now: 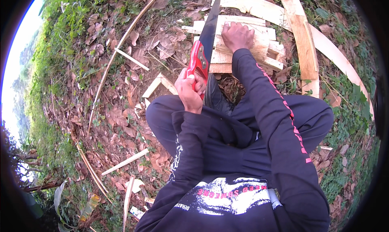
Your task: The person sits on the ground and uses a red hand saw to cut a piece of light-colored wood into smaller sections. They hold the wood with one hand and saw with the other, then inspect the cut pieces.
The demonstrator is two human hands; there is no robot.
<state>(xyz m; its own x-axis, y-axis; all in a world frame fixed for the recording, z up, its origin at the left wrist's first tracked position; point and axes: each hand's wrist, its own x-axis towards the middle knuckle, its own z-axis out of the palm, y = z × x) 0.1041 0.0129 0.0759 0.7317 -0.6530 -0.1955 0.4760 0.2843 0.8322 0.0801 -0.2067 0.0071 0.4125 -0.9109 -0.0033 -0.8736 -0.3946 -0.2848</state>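
My left hand (190, 89) is wrapped round the red handle of a hand saw (208, 35). The saw's dark blade points away from me, along the left side of a stack of pale wooden boards (222, 58). Whether the teeth touch the wood, I cannot tell. On top of the stack, my right hand (238, 36) presses down with its fingers curled into a fist. What lies under those fingers, if anything, is hidden.
Long planks (302, 45) lie beyond and right of the stack. A thin curved strip (108, 66) runs along the left. Loose sticks (126, 162) and an angled wood piece (159, 84) rest on leaf-covered ground. My crossed legs (300, 114) flank the near side.
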